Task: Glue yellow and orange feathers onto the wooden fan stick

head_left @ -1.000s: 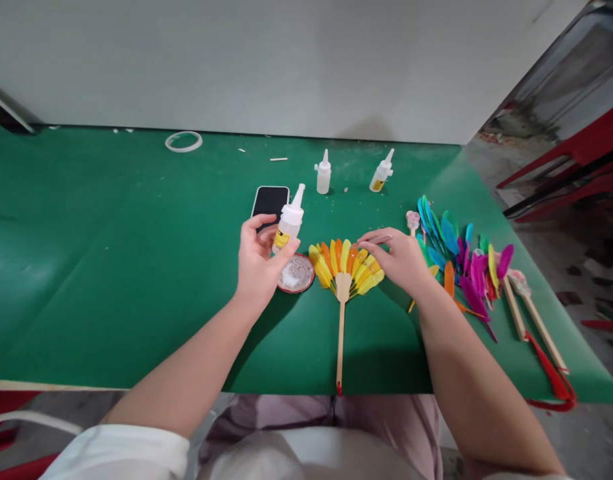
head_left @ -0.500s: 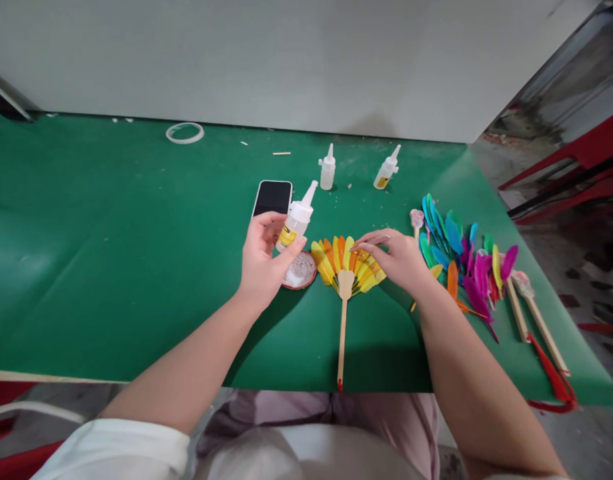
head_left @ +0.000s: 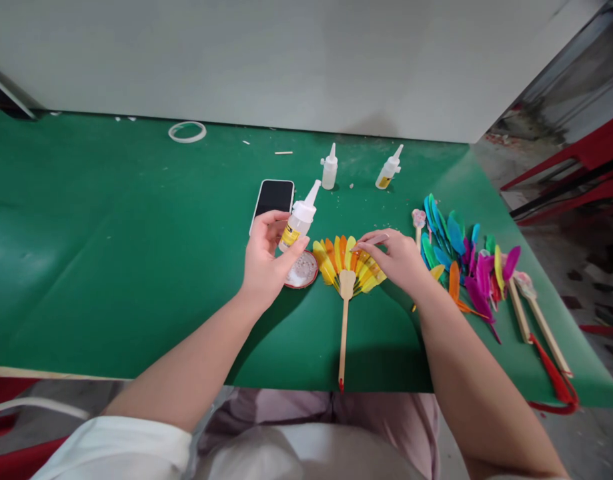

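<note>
Nearest us, the wooden handle (head_left: 344, 340) of the feather fan (head_left: 347, 283) ran toward our lap between our forearms, and its yellow and orange feathers (head_left: 325, 263) spread out between our two hands. Our left hand (head_left: 266, 267) was curled around a yellow-labelled squeeze bottle (head_left: 297, 227), nozzle tilted up and rightward. Our right hand (head_left: 399, 260) pinched metal tweezers (head_left: 380, 239), their tips at the fan's upper feathers; we could not tell whether they touched. That hand hid some of the fan's right side. Just under our left hand sat a red-rimmed dish (head_left: 302, 287), partly covered by it. Right of our right hand lay loose coloured feathers (head_left: 455, 237), with a red tassel (head_left: 556, 380) farther right. Beyond our left hand lay a smartphone (head_left: 277, 195), its lower part blocked by hand and bottle. Farther off, past both hands, two smaller-looking dropper bottles (head_left: 329, 173) stood on the green table (head_left: 136, 233), and a white ring (head_left: 189, 140) lay well to the left.
</note>
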A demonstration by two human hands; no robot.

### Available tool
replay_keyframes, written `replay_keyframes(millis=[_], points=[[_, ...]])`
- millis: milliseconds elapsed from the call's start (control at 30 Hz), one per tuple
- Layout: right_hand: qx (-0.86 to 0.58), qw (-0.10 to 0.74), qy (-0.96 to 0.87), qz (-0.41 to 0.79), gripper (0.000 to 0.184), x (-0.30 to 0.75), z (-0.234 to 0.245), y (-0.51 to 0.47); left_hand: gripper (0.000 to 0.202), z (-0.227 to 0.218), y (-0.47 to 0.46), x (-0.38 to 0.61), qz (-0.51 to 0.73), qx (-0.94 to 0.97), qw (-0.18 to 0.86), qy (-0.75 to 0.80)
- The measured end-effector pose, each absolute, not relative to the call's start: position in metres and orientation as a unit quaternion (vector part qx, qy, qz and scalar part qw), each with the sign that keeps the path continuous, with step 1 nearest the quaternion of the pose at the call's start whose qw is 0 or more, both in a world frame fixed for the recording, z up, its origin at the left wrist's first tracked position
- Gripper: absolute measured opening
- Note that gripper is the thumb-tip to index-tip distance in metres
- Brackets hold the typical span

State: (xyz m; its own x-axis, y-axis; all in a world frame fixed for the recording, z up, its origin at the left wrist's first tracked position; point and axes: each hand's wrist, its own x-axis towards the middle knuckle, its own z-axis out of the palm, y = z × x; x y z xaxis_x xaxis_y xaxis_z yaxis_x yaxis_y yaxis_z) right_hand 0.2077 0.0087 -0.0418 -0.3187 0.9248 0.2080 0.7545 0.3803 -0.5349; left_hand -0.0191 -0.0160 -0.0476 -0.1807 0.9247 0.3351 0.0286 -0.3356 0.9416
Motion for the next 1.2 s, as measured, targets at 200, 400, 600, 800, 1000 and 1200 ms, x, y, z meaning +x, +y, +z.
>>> replay_keyframes(millis=[200,400,600,800,1000,1200], points=[[-0.508,0.242,-0.803,0.196,0.016,0.2086,-0.0353,0.0054,0.055,-0.0469,-0.0164,-0.0191,0.604,0.553,0.349,0.455],[-0.509,0.242,-0.800,0.208,0.014,0.2104,-0.0341,0.0039,0.057,-0.0518,-0.0170,-0.0197,0.605,0.555,0.352,0.450],[-0.509,0.255,-0.794,0.215,0.016,0.2121,-0.0334,0.0016,0.059,-0.0535,-0.0166,-0.0203,0.608,0.551,0.350,0.452],[-0.493,0.249,-0.804,0.220,0.018,0.2130,-0.0325,0.0004,0.058,-0.0540,-0.0164,-0.0200,0.611,0.550,0.345,0.453],[-0.483,0.223,-0.815,0.231,0.020,0.2128,-0.0328,0.0006,0.058,-0.0545,-0.0160,-0.0205,0.611,0.553,0.342,0.451],[-0.440,0.235,-0.828,0.254,0.023,0.2161,-0.0340,0.0004,0.058,-0.0539,-0.0164,-0.0205,0.611,0.551,0.345,0.451]])
